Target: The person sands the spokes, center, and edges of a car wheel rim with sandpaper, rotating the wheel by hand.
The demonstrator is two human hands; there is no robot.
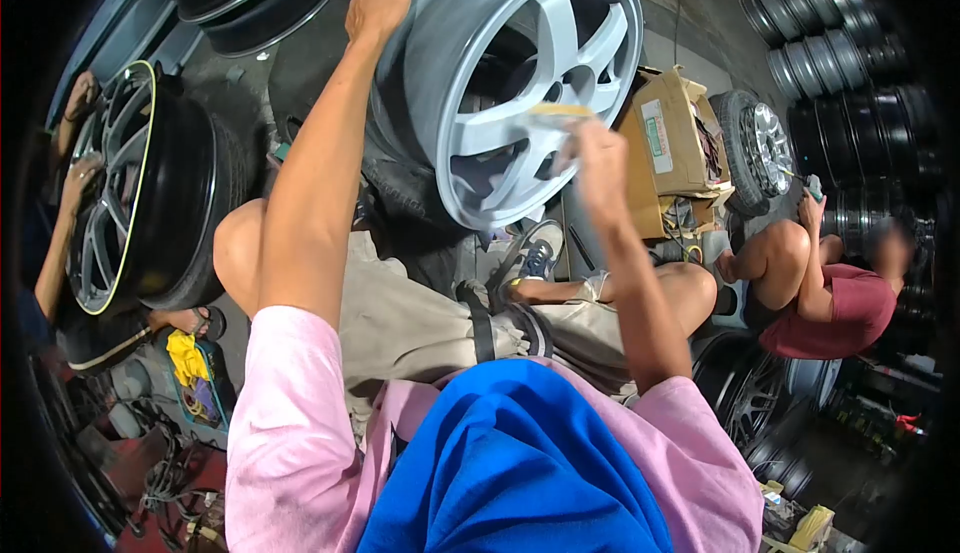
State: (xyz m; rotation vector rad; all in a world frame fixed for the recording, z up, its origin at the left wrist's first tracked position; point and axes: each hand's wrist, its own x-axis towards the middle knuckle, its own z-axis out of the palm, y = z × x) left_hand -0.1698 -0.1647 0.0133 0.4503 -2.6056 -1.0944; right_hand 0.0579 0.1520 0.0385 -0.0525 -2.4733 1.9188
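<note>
A large grey wheel rim [556, 38] with several spokes stands tilted in front of me, above a dark tyre [400, 191]. My left hand [380, 8] rests against the rim's outer barrel at its upper left, thumb stretched out and the other fingers bent over the surface. Near the lower spokes, my right hand [598, 158] is closed on a thin, yellowish flat item [560, 111], which lies over the spoke face. Motion blurs this hand and the item, so its kind and exact contact with the spoke cannot be made out.
A cardboard box [680, 143] and a chrome wheel [768, 148] stand at the right, near a crouching person [835, 303]. At the left, another person's hand [82, 178] touches a yellow-edged rim [125, 188]. Stacked rims [815, 58] fill the upper right.
</note>
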